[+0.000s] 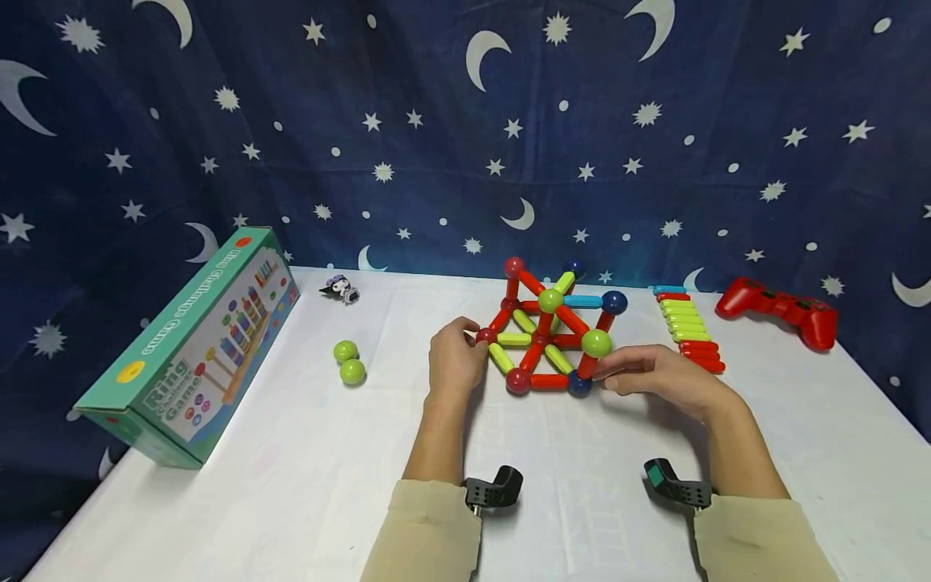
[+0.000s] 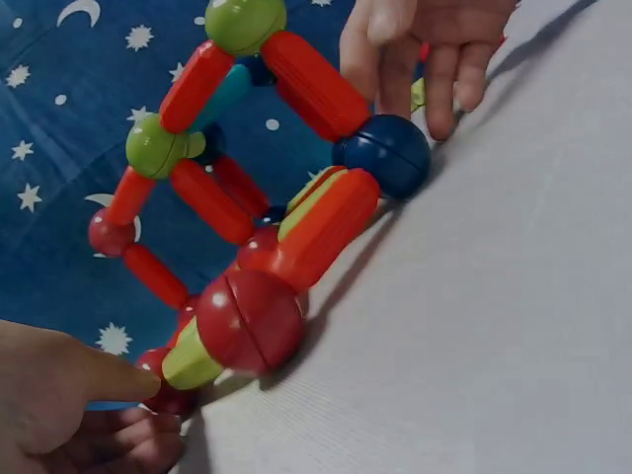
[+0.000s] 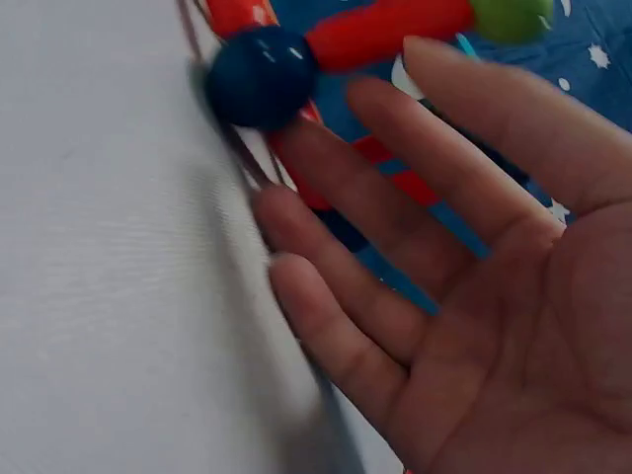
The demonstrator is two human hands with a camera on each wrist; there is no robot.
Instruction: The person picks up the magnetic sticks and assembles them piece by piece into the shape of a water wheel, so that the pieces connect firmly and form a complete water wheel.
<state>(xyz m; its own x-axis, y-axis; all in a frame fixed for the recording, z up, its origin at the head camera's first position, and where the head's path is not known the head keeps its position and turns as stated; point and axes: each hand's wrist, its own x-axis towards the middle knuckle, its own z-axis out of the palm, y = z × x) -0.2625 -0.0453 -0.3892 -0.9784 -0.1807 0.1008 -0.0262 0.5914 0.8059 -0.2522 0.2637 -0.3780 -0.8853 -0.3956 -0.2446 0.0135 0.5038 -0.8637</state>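
Observation:
A frame of magnetic rods and balls (image 1: pixel 534 339) stands on the white table, with red, yellow-green and light blue rods joining red, green and dark blue balls. My left hand (image 1: pixel 457 360) is at its left corner, thumb and fingers pinching a red ball (image 2: pixel 170 385). At the front right, my right hand (image 1: pixel 665 376) is beside a dark blue ball (image 3: pixel 262 79) and an upright red rod (image 3: pixel 390 35). Its fingers are spread and loosely bent, with nothing in the palm; whether a fingertip touches the frame is hard to tell.
Loose rods (image 1: pixel 687 323) lie in a column right of the frame, near a red game controller (image 1: pixel 778 311). Two green balls (image 1: pixel 349 362), a small figurine (image 1: pixel 339 288) and a green game box (image 1: pixel 196 347) are at the left. A starry blue cloth (image 1: pixel 436 145) hangs behind.

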